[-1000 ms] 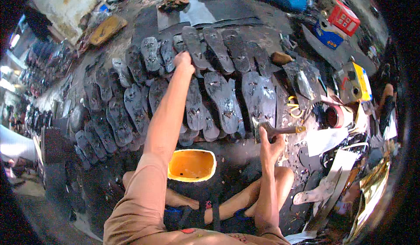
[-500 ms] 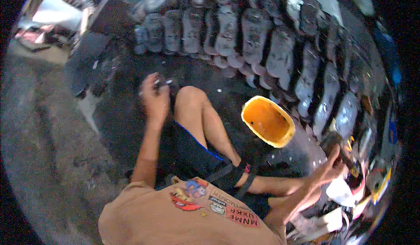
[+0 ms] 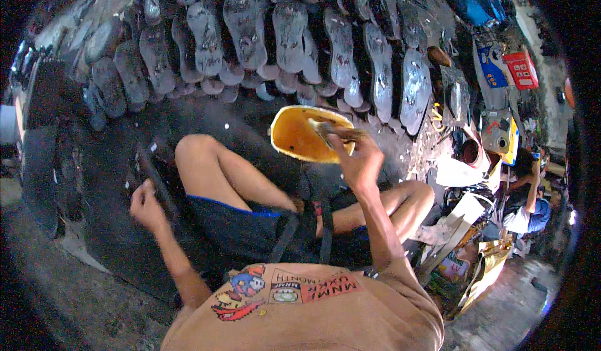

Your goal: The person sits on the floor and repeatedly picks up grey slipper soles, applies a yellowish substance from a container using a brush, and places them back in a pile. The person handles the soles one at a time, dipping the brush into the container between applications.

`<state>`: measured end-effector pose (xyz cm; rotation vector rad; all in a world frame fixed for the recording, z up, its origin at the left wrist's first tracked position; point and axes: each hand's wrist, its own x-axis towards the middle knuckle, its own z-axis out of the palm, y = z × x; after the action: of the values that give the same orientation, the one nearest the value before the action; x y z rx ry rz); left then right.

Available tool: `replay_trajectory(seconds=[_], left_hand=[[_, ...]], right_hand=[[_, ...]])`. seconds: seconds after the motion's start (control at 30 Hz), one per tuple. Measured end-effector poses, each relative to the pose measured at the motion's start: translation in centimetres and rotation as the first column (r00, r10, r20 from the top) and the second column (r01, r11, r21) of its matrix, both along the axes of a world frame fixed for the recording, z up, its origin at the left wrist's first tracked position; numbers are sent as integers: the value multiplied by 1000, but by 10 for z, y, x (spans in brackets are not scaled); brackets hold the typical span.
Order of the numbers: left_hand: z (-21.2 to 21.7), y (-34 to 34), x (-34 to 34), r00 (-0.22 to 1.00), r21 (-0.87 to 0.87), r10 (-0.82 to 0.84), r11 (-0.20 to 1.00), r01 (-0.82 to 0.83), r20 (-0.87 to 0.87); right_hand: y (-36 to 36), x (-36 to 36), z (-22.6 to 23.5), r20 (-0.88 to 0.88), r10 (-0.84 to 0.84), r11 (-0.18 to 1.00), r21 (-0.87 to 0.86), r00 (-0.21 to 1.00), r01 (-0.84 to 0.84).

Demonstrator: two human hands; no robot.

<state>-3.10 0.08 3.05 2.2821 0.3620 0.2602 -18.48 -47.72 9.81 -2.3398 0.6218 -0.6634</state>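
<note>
Glue work is under way on a dark floor (image 3: 94,269), where a person is seated with legs folded. Half a second ago the right hand was low at the person's right side, away from the container; now the right hand (image 3: 360,160) is raised over the shallow yellow plastic bowl (image 3: 303,135), fingers closed around a thin brush-like stick (image 3: 332,130) whose tip is dipped into the bowl. From that change it is judged that fresh adhesive is being picked up. The left hand (image 3: 147,204), a second ago stretched far forward onto the rows of soles, is now drawn back beside the left knee and is closed on a dark flat strip of rubber (image 3: 156,175) lying on the floor; the grip is blurred, so its exact form cannot be told.

The bowl is held tilted toward the person just in front of the right knee, its inner wall stained brownish orange, its rim pale yellow and somewhat bent. Whether it rests on the floor or is propped cannot be told.

Beyond the knees, rows of grey rubber sandal soles (image 3: 288,31) are laid side by side in a wide arc, their surfaces shiny in patches. At the far right, boxes in blue and red (image 3: 519,69) and scraps of paper are heaped, and another person in a blue top (image 3: 532,213) is seated near them.
</note>
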Motion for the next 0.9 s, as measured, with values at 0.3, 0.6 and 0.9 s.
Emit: replay_trajectory(seconds=[0.3,0.6,0.9], left_hand=[[127,-103,-77,783,372,-621,720,585,-30],[116,-164,-97,865,-794,-491,565,223,-106],[116,-214,-105,640,-984,-766,-152,-87,62]], right_hand=[[-33,-48,28,-143,-268,920,257,953,297],[-25,-51,68,233,-516,473,880,825,48],[43,36,113,336,340,938,-51,879,-343]])
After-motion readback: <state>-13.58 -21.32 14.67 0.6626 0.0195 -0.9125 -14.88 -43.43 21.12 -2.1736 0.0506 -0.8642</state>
